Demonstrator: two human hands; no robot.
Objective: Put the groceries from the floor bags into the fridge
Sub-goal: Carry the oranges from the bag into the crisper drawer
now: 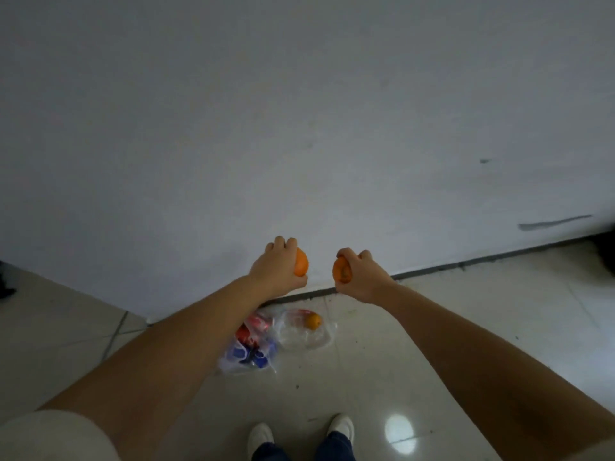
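We see both forearms bare from the wrists up, and the left hand [278,266] and right hand [361,277] are ungloved, with no rings, watch or bands that we can make out. A pale, off-white short sleeve [50,434] covers the left upper arm. Below, we see dark blue trousers [334,447] and white shoes [260,435] with smooth, rounded toes.

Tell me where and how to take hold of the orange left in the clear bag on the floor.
Judging from this view, come straight down from above. The orange lies at the far end of the clear bag, which lies flat and crumpled on the floor. Wrap your fingers round its widest part; it is round, so any side serves. Both the left hand and right hand already hold oranges, so free one first.
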